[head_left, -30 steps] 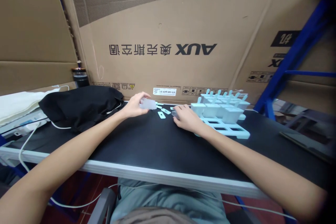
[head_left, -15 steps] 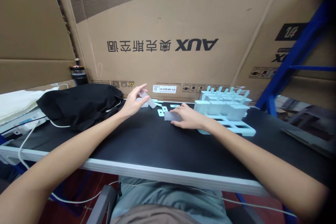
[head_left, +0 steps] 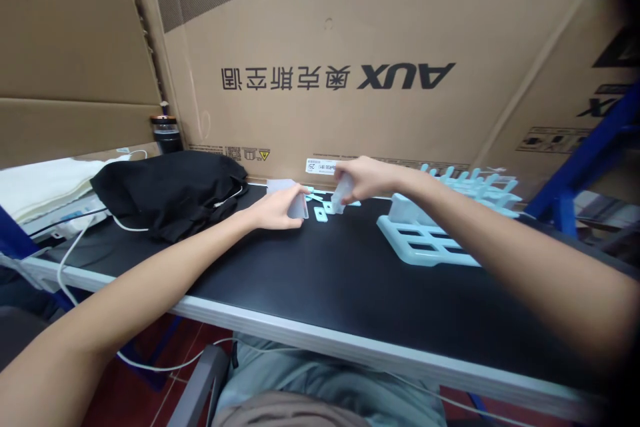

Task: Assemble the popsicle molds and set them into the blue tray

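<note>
My left hand (head_left: 283, 207) is closed on a translucent mold cup (head_left: 299, 205) low over the black table, its opening facing right. Another translucent piece (head_left: 280, 185) shows just behind that hand. My right hand (head_left: 367, 177) grips a second translucent cup (head_left: 342, 193), which stands near upright at the back of the table. Between the hands lie several small light-blue lids (head_left: 321, 214). On the right, a light-blue rack (head_left: 420, 255) holds several cups with blue sticks; my right forearm hides part of it.
A black cloth (head_left: 165, 193) lies at the left beside white cables and a white cloth (head_left: 55, 183). A dark jar (head_left: 167, 135) stands behind it. A large cardboard box (head_left: 300, 113) walls off the back; a blue frame post (head_left: 590, 153) rises at right.
My right hand has lifted and turned its cup from lying flat to near upright. My left hand has lowered and turned its cup. The view has shifted, moving the rack rightward.
</note>
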{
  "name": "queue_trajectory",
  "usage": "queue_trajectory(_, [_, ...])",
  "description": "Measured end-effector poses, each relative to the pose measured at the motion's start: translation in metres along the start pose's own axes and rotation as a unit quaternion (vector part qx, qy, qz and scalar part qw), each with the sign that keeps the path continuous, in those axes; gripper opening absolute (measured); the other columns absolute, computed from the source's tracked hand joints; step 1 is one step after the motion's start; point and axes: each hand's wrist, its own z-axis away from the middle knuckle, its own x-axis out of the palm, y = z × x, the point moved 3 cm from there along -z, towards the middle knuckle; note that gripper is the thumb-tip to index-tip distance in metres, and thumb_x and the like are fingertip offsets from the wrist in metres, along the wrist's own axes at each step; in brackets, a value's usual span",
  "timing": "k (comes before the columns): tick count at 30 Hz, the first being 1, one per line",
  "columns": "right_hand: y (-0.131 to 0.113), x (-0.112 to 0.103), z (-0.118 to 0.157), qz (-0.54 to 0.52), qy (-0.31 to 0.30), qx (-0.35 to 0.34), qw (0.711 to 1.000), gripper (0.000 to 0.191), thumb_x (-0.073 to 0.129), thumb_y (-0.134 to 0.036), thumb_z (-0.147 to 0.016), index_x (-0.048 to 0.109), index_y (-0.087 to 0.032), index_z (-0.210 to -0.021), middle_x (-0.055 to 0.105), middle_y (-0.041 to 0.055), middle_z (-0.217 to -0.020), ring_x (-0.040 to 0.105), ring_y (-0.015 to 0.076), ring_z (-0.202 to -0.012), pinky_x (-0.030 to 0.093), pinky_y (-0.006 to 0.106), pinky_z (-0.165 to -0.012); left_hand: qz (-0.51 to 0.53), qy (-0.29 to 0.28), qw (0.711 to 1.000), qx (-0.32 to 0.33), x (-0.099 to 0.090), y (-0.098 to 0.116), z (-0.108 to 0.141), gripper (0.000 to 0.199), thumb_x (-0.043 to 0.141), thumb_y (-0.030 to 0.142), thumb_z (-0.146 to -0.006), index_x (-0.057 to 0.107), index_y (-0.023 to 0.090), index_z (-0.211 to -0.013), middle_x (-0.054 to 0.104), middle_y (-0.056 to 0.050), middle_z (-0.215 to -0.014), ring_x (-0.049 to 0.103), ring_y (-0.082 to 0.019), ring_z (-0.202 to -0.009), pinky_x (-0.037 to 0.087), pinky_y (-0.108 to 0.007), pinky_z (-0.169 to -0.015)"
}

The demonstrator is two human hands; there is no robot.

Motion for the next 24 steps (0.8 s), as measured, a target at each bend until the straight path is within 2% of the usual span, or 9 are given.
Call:
queue_trajectory(4, [0.011,0.007,-0.039,-0.017,-0.082,-0.008,0.996,0.061,0.078,-0.043,-0.049,0.061,-0.019,-0.103,0.064,0.0050,-0.093,0.059,0.0237,-0.083,0.042,0.031,-0.065,-0.066,-0.042,0.997,-0.003,0.001,0.002,0.002,0.054,0.060,0.037,-0.072,0.045,0.023,-0.122,0.057,-0.008,-0.118,0.056,-0.027,-0.105,0.045,-0.040,-0.088])
queue_trajectory(8, [0.016,0.021,-0.057,-0.045,-0.141,-0.010,0.989,0.057,0.078,-0.042,-0.047,0.064,-0.020,-0.098,0.064,0.0042,-0.092,0.059,0.0241,-0.083,0.044,0.032,-0.065,-0.108,-0.052,0.993,0.023,0.007,0.007,0.000,0.056,0.056,0.042,-0.076,0.043,0.021,-0.127,0.055,-0.009,-0.123,0.051,-0.028,-0.114,0.040,-0.041,-0.096])
queue_trajectory(14, [0.024,0.036,-0.067,-0.074,-0.133,-0.017,0.988,0.058,0.078,-0.047,-0.046,0.064,-0.019,-0.095,0.064,0.0042,-0.087,0.059,0.0234,-0.080,0.044,0.032,-0.066,-0.177,-0.052,0.983,0.007,0.015,0.000,-0.002,0.064,0.048,0.055,-0.080,0.042,0.019,-0.133,0.050,-0.012,-0.130,0.044,-0.031,-0.121,0.033,-0.046,-0.100])
queue_trajectory(19, [0.031,0.040,-0.067,-0.096,-0.144,-0.030,0.984,0.055,0.076,-0.050,-0.050,0.063,-0.020,-0.094,0.065,0.0044,-0.089,0.059,0.0230,-0.080,0.044,0.032,-0.066,-0.199,-0.024,0.980,-0.017,0.012,-0.008,-0.001,0.052,0.048,0.039,-0.083,0.043,0.021,-0.132,0.050,-0.010,-0.128,0.044,-0.028,-0.119,0.033,-0.044,-0.099])
queue_trajectory(24, [0.031,0.041,-0.058,-0.119,-0.177,-0.012,0.977,0.056,0.075,-0.051,-0.052,0.062,-0.020,-0.097,0.065,0.0041,-0.086,0.060,0.0230,-0.079,0.044,0.032,-0.064,-0.198,-0.003,0.980,0.013,0.012,0.006,-0.001,0.039,0.047,0.031,-0.085,0.052,0.020,-0.122,0.053,-0.009,-0.121,0.046,-0.025,-0.114,0.035,-0.040,-0.097])
